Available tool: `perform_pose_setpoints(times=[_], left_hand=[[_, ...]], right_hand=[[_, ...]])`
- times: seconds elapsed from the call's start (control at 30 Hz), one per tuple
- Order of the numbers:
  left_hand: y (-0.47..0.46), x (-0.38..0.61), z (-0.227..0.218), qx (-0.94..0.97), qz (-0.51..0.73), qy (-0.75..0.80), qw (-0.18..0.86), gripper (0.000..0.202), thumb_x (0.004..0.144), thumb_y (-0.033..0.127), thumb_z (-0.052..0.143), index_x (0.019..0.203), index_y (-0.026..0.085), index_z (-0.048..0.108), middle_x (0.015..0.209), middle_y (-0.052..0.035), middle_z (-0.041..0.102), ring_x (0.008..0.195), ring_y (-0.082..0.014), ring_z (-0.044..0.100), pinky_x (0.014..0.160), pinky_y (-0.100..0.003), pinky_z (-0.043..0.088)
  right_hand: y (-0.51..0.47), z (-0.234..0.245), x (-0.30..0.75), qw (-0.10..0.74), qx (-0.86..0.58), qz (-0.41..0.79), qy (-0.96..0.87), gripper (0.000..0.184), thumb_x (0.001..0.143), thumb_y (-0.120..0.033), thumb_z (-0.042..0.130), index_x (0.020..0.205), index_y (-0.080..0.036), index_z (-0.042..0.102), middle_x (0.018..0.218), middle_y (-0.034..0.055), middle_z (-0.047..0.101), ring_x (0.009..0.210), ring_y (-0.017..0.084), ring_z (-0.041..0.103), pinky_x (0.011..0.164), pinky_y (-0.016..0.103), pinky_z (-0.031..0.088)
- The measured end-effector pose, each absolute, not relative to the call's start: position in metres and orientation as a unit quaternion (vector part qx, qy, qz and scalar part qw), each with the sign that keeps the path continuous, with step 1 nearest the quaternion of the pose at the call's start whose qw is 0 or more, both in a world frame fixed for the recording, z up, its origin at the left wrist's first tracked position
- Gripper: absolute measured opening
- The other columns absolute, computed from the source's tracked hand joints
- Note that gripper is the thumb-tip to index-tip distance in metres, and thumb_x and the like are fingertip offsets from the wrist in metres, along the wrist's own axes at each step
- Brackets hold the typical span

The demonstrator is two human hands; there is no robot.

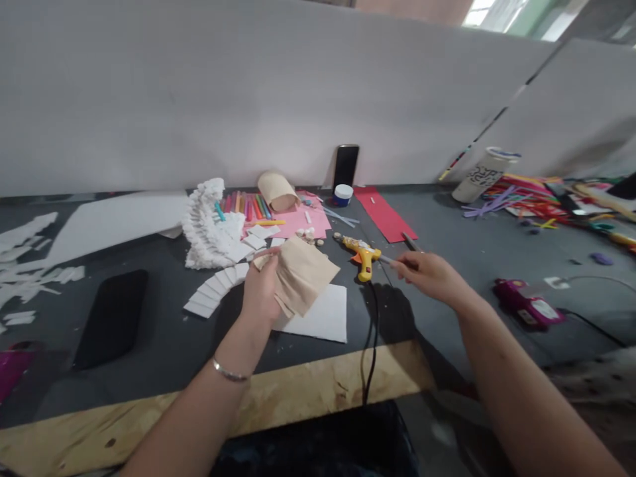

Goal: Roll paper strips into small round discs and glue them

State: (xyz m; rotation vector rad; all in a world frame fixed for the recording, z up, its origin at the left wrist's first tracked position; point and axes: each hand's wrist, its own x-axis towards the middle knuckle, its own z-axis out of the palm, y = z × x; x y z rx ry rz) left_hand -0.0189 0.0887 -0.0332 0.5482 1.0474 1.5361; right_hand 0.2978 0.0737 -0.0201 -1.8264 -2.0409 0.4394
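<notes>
My left hand [261,288] grips a folded piece of beige kraft paper [301,275] above a white card sheet [320,315]. An arc of small white paper rectangles [216,288] lies just left of that hand, beside a ruffled white paper construction [206,225]. My right hand [430,275] pinches a slim grey tool [397,260], its exact kind unclear, whose tip points left. Close to that tip lies a yellow hot glue gun [364,257] on its side, trailing a black cord [370,344] over the table edge.
Coloured markers [246,205], pink paper [303,224], a rolled kraft tube [277,191], an upright phone [346,167] and red paper [385,213] lie at the back. A black tablet [112,318] sits left; a white cup [484,173], pipe cleaners [521,195] and a magenta device [528,303] sit right.
</notes>
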Motion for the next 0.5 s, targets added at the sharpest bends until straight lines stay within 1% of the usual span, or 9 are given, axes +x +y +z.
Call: perform_pose_setpoints(times=[0.07,0.13,0.2,0.27,0.33,0.4,0.43,0.47,0.5], left_hand=[[0.102,-0.016,-0.038,0.315,0.65,0.478,0.5,0.02,0.071,0.02,0.063,0.091,0.017,0.061,0.085,-0.0038,0.069,0.079,-0.0176,0.067,0.072,-0.029,0.052],[0.113,-0.02,-0.041,0.426,0.62,0.52,0.404,0.026,0.073,0.018,0.062,0.099,0.019,0.061,0.092,-0.0047,0.069,0.086,-0.0185,0.066,0.078,-0.03,0.051],[0.119,-0.028,-0.04,0.545,0.565,0.545,0.293,0.037,0.075,0.013,0.06,0.111,0.021,0.059,0.106,-0.0059,0.068,0.097,-0.0198,0.065,0.086,-0.032,0.049],[0.121,-0.038,-0.037,0.63,0.489,0.571,0.194,0.039,0.078,0.011,0.057,0.115,0.022,0.057,0.113,-0.0064,0.066,0.103,-0.0215,0.063,0.09,-0.034,0.047],[0.12,-0.048,-0.032,0.675,0.404,0.604,0.125,0.028,0.083,0.015,0.054,0.109,0.022,0.06,0.108,-0.0065,0.068,0.101,-0.0236,0.063,0.089,-0.035,0.046],[0.119,-0.057,-0.028,0.703,0.33,0.625,0.081,0.017,0.085,0.018,0.053,0.099,0.021,0.063,0.1,-0.0069,0.069,0.097,-0.0245,0.063,0.087,-0.035,0.047],[0.119,-0.06,-0.026,0.714,0.303,0.628,0.063,0.016,0.086,0.018,0.052,0.094,0.02,0.065,0.099,-0.0074,0.069,0.097,-0.0245,0.063,0.087,-0.035,0.046],[0.118,-0.063,-0.024,0.723,0.286,0.627,0.047,0.015,0.086,0.018,0.053,0.091,0.02,0.066,0.099,-0.0081,0.069,0.099,-0.0243,0.062,0.087,-0.034,0.046],[0.118,-0.066,-0.023,0.73,0.274,0.625,0.035,0.015,0.085,0.018,0.053,0.089,0.02,0.068,0.1,-0.0086,0.069,0.1,-0.024,0.062,0.088,-0.034,0.046]], right_hand=[[0.057,-0.031,0.304,0.182,-0.661,0.148,-0.712,0.036,0.087,-0.048,0.047,0.072,-0.021,0.064,0.062,0.0027,0.065,0.055,0.015,0.055,0.051,0.025,0.036],[0.051,-0.04,0.303,0.17,-0.645,0.16,-0.728,0.036,0.088,-0.047,0.045,0.071,-0.021,0.064,0.064,0.0028,0.066,0.058,0.016,0.057,0.053,0.026,0.037],[0.054,-0.044,0.303,0.151,-0.639,0.156,-0.738,0.036,0.088,-0.046,0.044,0.072,-0.022,0.065,0.067,0.0032,0.067,0.06,0.017,0.058,0.055,0.026,0.038],[0.064,-0.045,0.309,0.135,-0.678,0.113,-0.714,0.034,0.088,-0.044,0.044,0.078,-0.022,0.067,0.072,0.0048,0.069,0.063,0.018,0.06,0.056,0.027,0.037],[0.078,-0.041,0.321,0.112,-0.74,0.055,-0.66,0.033,0.088,-0.042,0.044,0.088,-0.022,0.07,0.081,0.0081,0.071,0.068,0.02,0.062,0.056,0.028,0.036],[0.09,-0.037,0.338,0.062,-0.774,0.042,-0.629,0.034,0.088,-0.045,0.045,0.097,-0.022,0.07,0.09,0.011,0.071,0.073,0.022,0.062,0.056,0.029,0.034],[0.095,-0.035,0.348,0.038,-0.782,0.056,-0.62,0.034,0.088,-0.045,0.046,0.097,-0.023,0.069,0.093,0.0117,0.071,0.074,0.022,0.062,0.056,0.03,0.034],[0.098,-0.034,0.356,0.025,-0.784,0.07,-0.616,0.032,0.088,-0.045,0.048,0.094,-0.022,0.07,0.09,0.0127,0.07,0.071,0.022,0.062,0.056,0.031,0.034],[0.101,-0.033,0.364,0.016,-0.783,0.084,-0.616,0.03,0.087,-0.043,0.051,0.086,-0.021,0.071,0.083,0.0129,0.07,0.066,0.022,0.061,0.055,0.031,0.034]])
